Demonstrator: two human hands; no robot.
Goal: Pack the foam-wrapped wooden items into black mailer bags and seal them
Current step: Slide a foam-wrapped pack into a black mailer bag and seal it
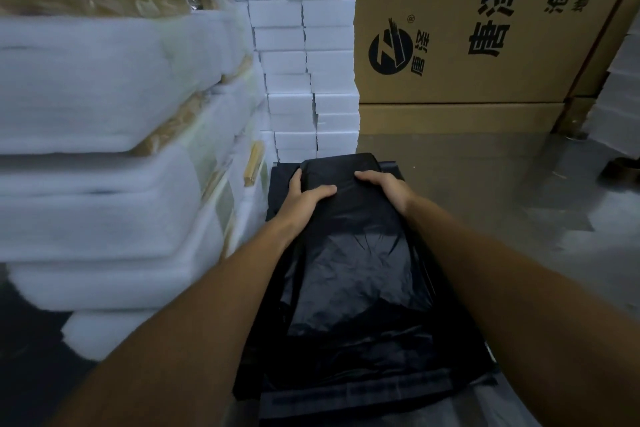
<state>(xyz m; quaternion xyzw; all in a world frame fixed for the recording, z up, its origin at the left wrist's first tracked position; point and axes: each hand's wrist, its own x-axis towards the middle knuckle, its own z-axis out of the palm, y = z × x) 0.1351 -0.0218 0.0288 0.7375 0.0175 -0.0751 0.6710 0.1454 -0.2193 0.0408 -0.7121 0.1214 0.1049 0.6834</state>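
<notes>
The two forearms fill the near field, reaching from six o'clock toward the centre, and between them lies the black mailer bag (353, 270), already filled and stretched lengthwise away from the person on top of a stack of flat bags (280, 184). Its mouth sits closest to the body at six o'clock, where the grey sealing strip (356, 395) looks unstuck, so the sealing step probably remains. At nine o'clock a tall pile of foam-wrapped wooden items (104, 87) waits within arm's reach, likely kept there for quick picking; behind it, at eleven o'clock, stands a column of white foam blocks (304, 62), and a printed cardboard box (485, 28) rises at one o'clock on the grey floor (485, 184). The left hand (304, 194) grips the far left corner of the bag, thumb on top and fingers wrapped round the edge; the right hand (384, 185) curls over the far right corner. Holding both far corners would suit pushing the contents down to the closed end.
</notes>
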